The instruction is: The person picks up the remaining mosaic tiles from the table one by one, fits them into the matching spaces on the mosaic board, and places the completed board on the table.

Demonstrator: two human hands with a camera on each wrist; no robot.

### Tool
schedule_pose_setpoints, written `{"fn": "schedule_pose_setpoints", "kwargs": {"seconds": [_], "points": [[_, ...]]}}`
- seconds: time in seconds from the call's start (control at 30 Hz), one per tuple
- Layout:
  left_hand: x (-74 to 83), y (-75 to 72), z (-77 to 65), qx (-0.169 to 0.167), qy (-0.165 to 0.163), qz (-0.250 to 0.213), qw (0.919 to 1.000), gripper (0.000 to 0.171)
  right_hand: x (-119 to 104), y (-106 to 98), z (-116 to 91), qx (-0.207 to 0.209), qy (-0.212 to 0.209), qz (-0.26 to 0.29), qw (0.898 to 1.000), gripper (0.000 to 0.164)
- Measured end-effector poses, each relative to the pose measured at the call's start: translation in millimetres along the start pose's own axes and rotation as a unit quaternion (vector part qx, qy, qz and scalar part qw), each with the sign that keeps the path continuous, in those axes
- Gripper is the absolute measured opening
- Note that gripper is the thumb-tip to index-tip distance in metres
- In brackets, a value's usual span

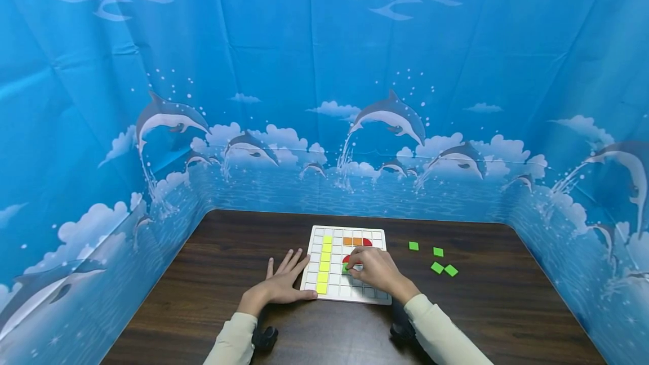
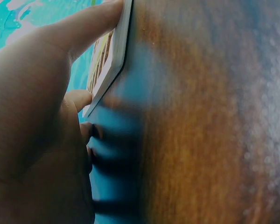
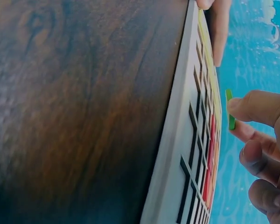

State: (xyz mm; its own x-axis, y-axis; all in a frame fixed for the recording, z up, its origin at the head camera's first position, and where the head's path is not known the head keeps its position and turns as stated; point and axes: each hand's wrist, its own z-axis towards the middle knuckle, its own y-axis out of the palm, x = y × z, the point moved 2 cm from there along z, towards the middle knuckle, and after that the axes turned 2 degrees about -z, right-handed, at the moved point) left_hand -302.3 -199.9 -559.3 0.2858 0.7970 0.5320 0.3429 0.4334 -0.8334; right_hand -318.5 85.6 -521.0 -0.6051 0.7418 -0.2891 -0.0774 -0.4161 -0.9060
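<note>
A white grid board [image 1: 336, 283] lies on the table with a column of yellow square tiles [image 1: 324, 264] on its left side. Orange tiles [image 1: 352, 241] and a rounded red piece [image 1: 367, 242] sit near its far edge; another red piece [image 1: 346, 259] shows beside my right hand. My left hand [image 1: 284, 286] rests at the board's left edge, fingers spread and thumb at the near corner. Over the board, my right hand [image 1: 377, 270] pinches a green square tile [image 3: 230, 109] between thumb and index finger. In the right wrist view this tile stands on edge, apart from the board.
Several loose green tiles [image 1: 438, 252] lie on the table to the right of the board. The dark wooden table [image 1: 203, 297] is enclosed at the back and sides by a blue curtain [image 1: 284, 185] printed with dolphins.
</note>
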Motion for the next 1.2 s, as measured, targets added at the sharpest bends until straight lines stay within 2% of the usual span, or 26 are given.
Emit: {"fn": "schedule_pose_setpoints", "kwargs": {"seconds": [0.3, 0.47, 0.57, 0.73, 0.83, 0.97, 1.03, 1.2], "points": [[-0.7, 3.1, 2.5, 0.008, -0.006, 0.001, 0.9999, 0.111, -2, 8, 1, -0.016, 0.000, -0.014, 1.000, 0.004], [5.8, -2.5, -0.2, 0.007, -0.003, -0.008, 0.9999, 0.111, -1, 8, -1, -0.027, -0.011, -0.031, 0.999, 0.009], [4.5, -2.4, 0.7, 0.009, 0.000, -0.002, 1.0000, 0.111, -2, 6, -2, -0.033, -0.022, -0.045, 0.998, 0.013], [4.8, -1.1, 2.4, 0.002, -0.014, 0.009, 0.9999, 0.110, -4, 4, -4, -0.041, -0.030, -0.057, 0.997, 0.015], [10.7, -5.3, -1.7, -0.004, -0.020, 0.007, 0.9998, 0.110, -5, 4, -5, -0.041, -0.026, -0.056, 0.997, 0.015], [6.7, -3.4, -1.6, 0.002, -0.003, 0.001, 1.0000, 0.110, -4, 4, -6, -0.040, -0.021, -0.049, 0.998, 0.014], [-0.7, 1.4, 2.3, 0.009, 0.001, 0.001, 1.0000, 0.111, -3, 4, -6, -0.039, -0.019, -0.046, 0.998, 0.013], [-4.5, 3.6, 3.8, 0.009, -0.005, 0.001, 0.9999, 0.113, -2, 5, -7, -0.037, -0.016, -0.046, 0.998, 0.011]]}}
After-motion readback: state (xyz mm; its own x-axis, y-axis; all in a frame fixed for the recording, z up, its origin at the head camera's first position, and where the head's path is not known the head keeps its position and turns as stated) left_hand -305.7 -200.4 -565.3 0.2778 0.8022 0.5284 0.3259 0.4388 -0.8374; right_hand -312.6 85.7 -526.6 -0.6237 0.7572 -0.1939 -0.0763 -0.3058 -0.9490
